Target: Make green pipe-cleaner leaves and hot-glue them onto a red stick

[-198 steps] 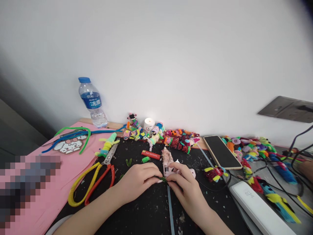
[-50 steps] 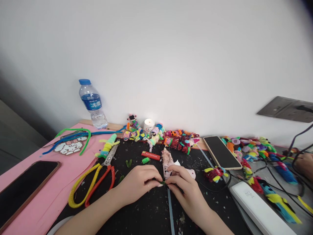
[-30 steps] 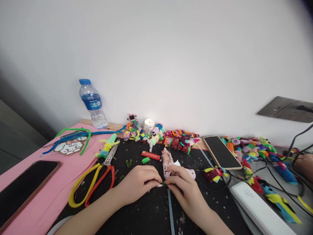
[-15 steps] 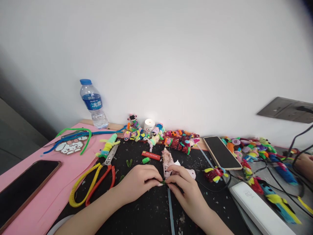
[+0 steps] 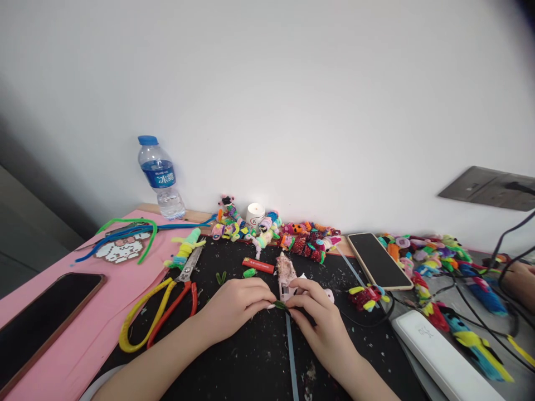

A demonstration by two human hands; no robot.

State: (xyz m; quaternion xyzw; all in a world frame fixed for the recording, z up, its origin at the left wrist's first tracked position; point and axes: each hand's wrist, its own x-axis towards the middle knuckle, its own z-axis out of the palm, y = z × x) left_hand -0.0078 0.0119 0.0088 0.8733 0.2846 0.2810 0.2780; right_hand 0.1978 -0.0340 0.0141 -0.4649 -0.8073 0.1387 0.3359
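Between my two hands is a short dark green piece of pipe cleaner (image 5: 280,304). My left hand (image 5: 238,306) pinches its left end, and the fingers of my right hand (image 5: 313,312) close on its right end. Just beyond my right fingers lies a pale pink glue gun (image 5: 287,273) with a browned tip, partly covered by that hand. A bright green fuzzy piece (image 5: 249,273) and a red lighter (image 5: 258,265) sit beyond my left hand. A bent green piece (image 5: 221,277) rests farther left, near scissors (image 5: 189,273) with yellow and red handles.
Pipe-cleaner figures (image 5: 301,239) line the wall beside a white candle (image 5: 255,213). On the left are a water bottle (image 5: 159,178), pink paper (image 5: 79,334) and a dark phone (image 5: 45,328). A second phone (image 5: 380,260), a white power bank (image 5: 443,353), cables and another person's hand (image 5: 522,281) are right.
My fingers have shifted slightly on the green piece, so more of it shows between them. The things on the table have stayed put.
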